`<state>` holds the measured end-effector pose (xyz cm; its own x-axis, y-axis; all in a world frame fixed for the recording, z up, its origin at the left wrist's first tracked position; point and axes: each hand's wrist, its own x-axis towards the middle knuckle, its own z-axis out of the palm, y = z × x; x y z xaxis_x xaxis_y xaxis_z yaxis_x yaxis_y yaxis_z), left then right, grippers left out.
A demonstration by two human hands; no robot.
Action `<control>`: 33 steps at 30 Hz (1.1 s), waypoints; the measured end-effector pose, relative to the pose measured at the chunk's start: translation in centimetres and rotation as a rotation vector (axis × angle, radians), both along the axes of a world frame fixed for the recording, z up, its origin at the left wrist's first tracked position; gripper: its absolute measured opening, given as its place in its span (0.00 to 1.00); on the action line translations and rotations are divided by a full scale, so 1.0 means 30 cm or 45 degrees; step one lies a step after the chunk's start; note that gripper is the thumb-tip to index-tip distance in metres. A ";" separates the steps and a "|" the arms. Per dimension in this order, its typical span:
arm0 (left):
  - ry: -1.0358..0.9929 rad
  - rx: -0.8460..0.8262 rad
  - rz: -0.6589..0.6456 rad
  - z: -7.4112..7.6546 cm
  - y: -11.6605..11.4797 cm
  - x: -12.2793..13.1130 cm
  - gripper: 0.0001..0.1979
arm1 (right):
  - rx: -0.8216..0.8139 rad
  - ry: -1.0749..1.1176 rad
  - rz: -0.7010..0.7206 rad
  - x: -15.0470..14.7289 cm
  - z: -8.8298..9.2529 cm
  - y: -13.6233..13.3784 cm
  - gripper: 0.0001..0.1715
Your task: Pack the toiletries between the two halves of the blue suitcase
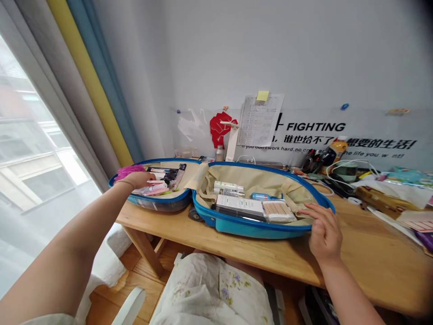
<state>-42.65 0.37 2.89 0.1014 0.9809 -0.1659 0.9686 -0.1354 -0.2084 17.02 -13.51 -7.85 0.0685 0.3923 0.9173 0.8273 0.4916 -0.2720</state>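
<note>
A blue suitcase (257, 231) lies opened flat on the wooden desk, both halves facing up. My left hand (140, 179) reaches into the left half, fingers bent down among slim packaged items (169, 172) and a white tube (158, 186); what its fingertips hold is hidden. Beside that wrist sits a purple mesh bundle (127, 171). My right hand (326, 232) rests at the right half's outer rim, fingers apart, holding nothing. In that half lie a white box (239, 205), a pack of cotton swabs (278, 210), a blue bottle (265, 197) and a white tube.
Behind the suitcase stand a white desk lamp (232, 142) and a small metallic bottle (219, 153). Cables, pens, an orange-labelled bottle (338, 151) and a brown pouch (379, 201) crowd the desk's right side. A curtain (91, 81) hangs at the left by the window.
</note>
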 end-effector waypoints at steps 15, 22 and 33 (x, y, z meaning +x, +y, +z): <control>-0.059 0.374 0.180 0.120 -0.083 0.111 0.22 | 0.030 -0.018 0.031 0.000 0.004 0.002 0.25; -0.145 0.550 -0.175 0.289 -0.045 0.456 0.22 | 0.034 -0.017 0.034 -0.002 0.005 -0.001 0.24; -0.137 0.230 -0.797 0.163 0.039 1.176 0.17 | 0.046 -0.045 0.052 0.001 -0.002 -0.002 0.21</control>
<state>-7.36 1.55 7.77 0.6687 0.7425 0.0385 0.7348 -0.6520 -0.1871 17.05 -13.57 -7.91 0.0205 0.3609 0.9324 0.8152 0.5339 -0.2246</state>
